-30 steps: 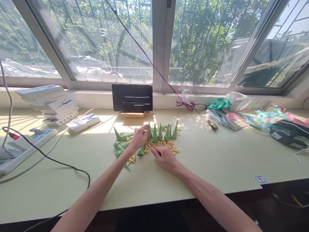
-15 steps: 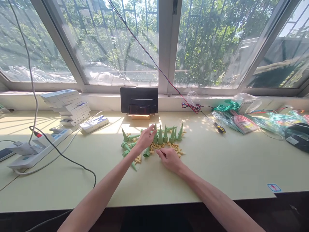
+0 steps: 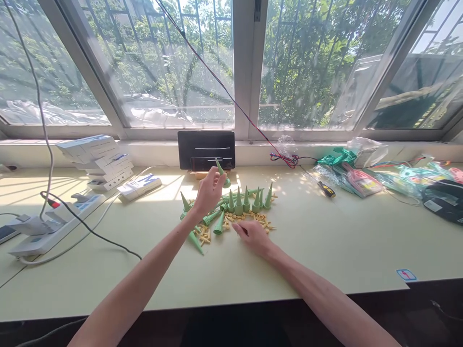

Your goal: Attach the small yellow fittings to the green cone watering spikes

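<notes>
My left hand [image 3: 207,193] has lifted one green cone [image 3: 221,172] above the cone row [image 3: 248,202], fingers pinching it, so it's free. My right hand [image 3: 255,237] rests before the row on yellow pegs [image 3: 265,222]; its grip I cannot tell.

Small assembly workplace: a long worktop [image 3: 325,250] is running beneath windows [image 3: 311,62], carrying a power strip [image 3: 61,224], stacked boxes [image 3: 97,159], a screwdriver [image 3: 326,189] and bagged parts [image 3: 361,178].
</notes>
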The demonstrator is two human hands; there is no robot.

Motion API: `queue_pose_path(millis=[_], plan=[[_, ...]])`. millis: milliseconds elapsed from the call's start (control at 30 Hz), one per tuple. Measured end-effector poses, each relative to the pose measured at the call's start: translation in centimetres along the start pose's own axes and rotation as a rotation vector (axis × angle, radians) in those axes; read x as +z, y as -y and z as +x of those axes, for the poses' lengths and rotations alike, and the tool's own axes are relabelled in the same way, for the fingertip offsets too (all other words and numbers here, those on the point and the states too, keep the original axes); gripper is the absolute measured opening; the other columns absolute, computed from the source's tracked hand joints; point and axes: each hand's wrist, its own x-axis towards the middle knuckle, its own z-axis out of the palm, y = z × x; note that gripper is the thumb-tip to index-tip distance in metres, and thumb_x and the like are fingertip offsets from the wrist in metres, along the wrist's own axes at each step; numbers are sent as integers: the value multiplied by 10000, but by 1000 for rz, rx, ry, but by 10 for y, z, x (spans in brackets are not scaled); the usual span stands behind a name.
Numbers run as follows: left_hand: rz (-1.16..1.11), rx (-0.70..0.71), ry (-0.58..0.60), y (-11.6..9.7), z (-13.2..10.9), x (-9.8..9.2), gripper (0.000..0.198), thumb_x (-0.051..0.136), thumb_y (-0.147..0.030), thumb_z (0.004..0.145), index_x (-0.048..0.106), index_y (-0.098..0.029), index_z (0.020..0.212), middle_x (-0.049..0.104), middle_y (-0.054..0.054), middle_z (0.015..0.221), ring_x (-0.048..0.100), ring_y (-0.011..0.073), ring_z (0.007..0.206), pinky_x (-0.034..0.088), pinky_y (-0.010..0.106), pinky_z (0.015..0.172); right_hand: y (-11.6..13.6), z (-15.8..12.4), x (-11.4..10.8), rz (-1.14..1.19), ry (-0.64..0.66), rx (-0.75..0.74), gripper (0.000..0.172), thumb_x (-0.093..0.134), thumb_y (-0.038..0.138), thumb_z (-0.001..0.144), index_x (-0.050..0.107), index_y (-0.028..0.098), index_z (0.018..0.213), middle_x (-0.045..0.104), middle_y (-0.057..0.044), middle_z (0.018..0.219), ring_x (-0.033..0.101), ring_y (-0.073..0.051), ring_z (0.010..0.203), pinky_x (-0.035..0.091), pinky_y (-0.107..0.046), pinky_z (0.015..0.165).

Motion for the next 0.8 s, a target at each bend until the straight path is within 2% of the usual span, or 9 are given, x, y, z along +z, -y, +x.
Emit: queue_pose_path(millis=[133,233,300,400,467,533,600,700,800], plan=[[71,142,-70,-21,21,-26,261,470,-458,977,512,-200,980,689,23,801,694,156,759,567,280,693,1,-1,-1,-23,19,4,498,380,424,1006,385,192,565,383,30,532,332,-105,506,259,-249,530],[162,234,-123,-26,33,-53,247,503,-443,969,522,-197,965,673,-4,745,674,125,688,556,247,659,1,-2,1,-58,20,-5,491,391,400,1006,408,189,563,398,27,530,336,-105,504,247,-251,528],[193,242,-191,-22,41,-73,229,538,-425,961,531,-198,935,655,-23,701,650,107,630,531,220,591,0,-3,2,-84,19,-18,482,400,378,1005,415,187,563,409,27,529,334,-104,500,235,-252,528],[175,196,-367,-9,53,-100,236,559,-418,961,520,-191,909,608,-53,654,578,74,520,458,196,456,0,-4,4,-122,22,-40,465,420,354,1002,420,184,569,419,29,527,321,-100,491,214,-253,529],[153,175,-504,-3,61,-111,264,542,-418,976,506,-167,904,560,-71,610,530,52,474,434,187,431,0,-4,5,-147,29,-49,461,430,349,1002,430,182,573,422,30,526,318,-98,486,204,-253,528],[134,225,-651,-5,69,-114,275,525,-406,989,494,-147,903,520,-83,609,506,28,488,422,175,468,1,-4,5,-174,43,-54,461,435,344,1005,444,180,574,428,28,528,321,-98,486,199,-256,528],[71,288,-658,-15,79,-108,264,471,-392,1011,490,-144,922,473,-84,648,502,6,536,397,170,521,2,-4,4,-199,58,-65,458,439,336,1007,458,178,577,435,24,532,322,-99,488,197,-259,529],[-28,391,-774,-39,98,-88,214,474,-309,1023,444,-179,856,406,-80,628,411,13,523,301,186,478,1,-5,2,-225,73,-84,445,442,326,1010,465,178,590,442,23,540,324,-101,495,195,-261,532],[-95,469,-795,-62,114,-62,234,491,-332,1014,410,-216,827,447,-53,656,426,51,552,300,220,491,1,-7,2,-245,82,-93,437,434,324,1014,474,178,605,459,19,550,336,-104,505,197,-259,538]])
